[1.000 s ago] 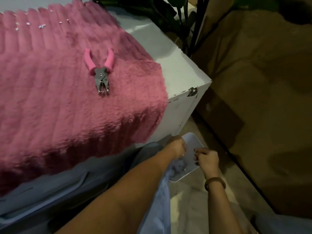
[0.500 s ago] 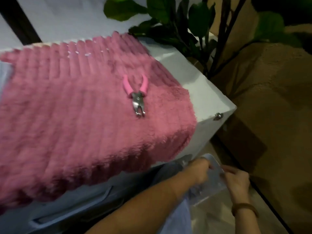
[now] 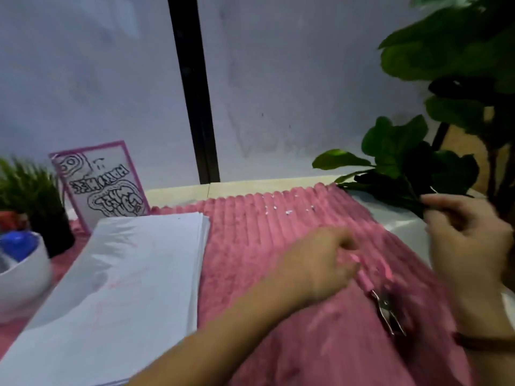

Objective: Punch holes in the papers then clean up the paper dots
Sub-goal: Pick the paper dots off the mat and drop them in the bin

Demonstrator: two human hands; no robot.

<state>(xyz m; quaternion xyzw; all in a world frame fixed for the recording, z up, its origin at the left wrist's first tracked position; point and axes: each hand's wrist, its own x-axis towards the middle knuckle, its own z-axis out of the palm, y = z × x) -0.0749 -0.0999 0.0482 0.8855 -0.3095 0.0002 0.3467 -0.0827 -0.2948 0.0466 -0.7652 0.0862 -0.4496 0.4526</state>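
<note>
Far left edge of the surface: white bowl with something blue inside, too blurred to name. Just behind it, potted grass in a dark pot.

Next along, toward the far left corner: card with a purple border and black line drawing, propped upright and tilted back.

In front of the card, running down to the near left edge: stack of papers, white, lying flat on a pink ribbed cloth that covers most of the surface.

Behind, against the pale wall: black post, upright.

Near the far edge, right of centre: paper dots, white, scattered across the ribs of the cloth.

Centre right: left hand, reaching in from the near edge, fingers curled at the end of one pink handle of the hole punch. Blurred; cannot tell whether gripping or only touching.

Hole punch on the cloth toward the near right corner, metal head pointing at the near edge, handles toward the far edge.

Right edge: right hand, raised above the surface, blurred, fingers loosely bent with nothing seen in them; brown bracelet on the wrist.

Far right corner and beyond: leafy plant, dark green, leaves reaching over the edge.
</note>
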